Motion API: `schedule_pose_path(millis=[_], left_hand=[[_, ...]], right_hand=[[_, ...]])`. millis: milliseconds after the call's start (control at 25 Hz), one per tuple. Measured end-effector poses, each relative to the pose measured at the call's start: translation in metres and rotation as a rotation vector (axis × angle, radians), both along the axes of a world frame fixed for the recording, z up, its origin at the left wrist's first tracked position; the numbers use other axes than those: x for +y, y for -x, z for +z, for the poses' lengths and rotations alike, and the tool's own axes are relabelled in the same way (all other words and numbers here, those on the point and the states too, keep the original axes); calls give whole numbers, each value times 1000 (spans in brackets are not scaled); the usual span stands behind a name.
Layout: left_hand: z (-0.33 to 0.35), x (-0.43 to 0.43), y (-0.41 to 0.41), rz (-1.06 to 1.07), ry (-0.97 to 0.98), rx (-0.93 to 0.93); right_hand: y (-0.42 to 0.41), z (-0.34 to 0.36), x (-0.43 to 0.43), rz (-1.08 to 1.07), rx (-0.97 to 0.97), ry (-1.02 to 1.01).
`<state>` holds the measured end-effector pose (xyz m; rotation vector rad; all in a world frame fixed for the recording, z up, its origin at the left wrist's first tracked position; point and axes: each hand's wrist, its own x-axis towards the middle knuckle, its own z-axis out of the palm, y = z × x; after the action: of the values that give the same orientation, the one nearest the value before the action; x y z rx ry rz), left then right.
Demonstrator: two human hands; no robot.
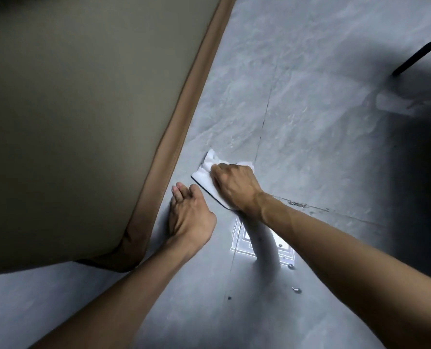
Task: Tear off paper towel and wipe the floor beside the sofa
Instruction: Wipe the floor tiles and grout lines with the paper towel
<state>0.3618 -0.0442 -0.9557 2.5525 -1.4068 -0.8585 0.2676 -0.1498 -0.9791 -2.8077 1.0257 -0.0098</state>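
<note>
A white paper towel point(205, 176) lies flat on the grey tiled floor point(310, 109), close to the sofa's side. My right hand point(234, 187) presses down on it with fingers curled over the sheet, covering most of it. My left hand point(188, 215) rests on the floor with straight fingers, right beside the sofa's brown piped edge point(184, 122) and just left of the towel. The sofa's olive side panel point(83, 109) fills the left half of the view.
A black furniture leg point(418, 56) stands at the upper right, with dark shadow below it. Small dark specks and droplets point(296, 289) dot the floor near my right forearm. A bright light reflection point(242, 238) shows on the tile between my arms.
</note>
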Motion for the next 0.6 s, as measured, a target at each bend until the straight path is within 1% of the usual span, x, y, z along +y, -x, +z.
schedule_pose_path(millis=[80,160,240,360,400,520,560,600], left_hand=[[-2,0,0,-10,6,-5],[-3,0,0,-9,4,-2],[-4,-1,0,-5,0,-1],[-5,-3,2,12,8,16],[-6,-2,0,15,8,13],[-5,-1,0,-5,-2,17],[-3,-1,0,-7,-11,20],[0,-1,1,-7,-20,22]], right_hand=[[25,0,5,90,16,-33],[44,0,13,119,35,-32],[31,0,13,88,41,-18],[-1,-1,9,-47,34,-5],[-1,0,8,-40,23,-15],[39,3,21,92,11,-28],[57,6,24,90,26,-36],[75,10,26,35,48,-34]])
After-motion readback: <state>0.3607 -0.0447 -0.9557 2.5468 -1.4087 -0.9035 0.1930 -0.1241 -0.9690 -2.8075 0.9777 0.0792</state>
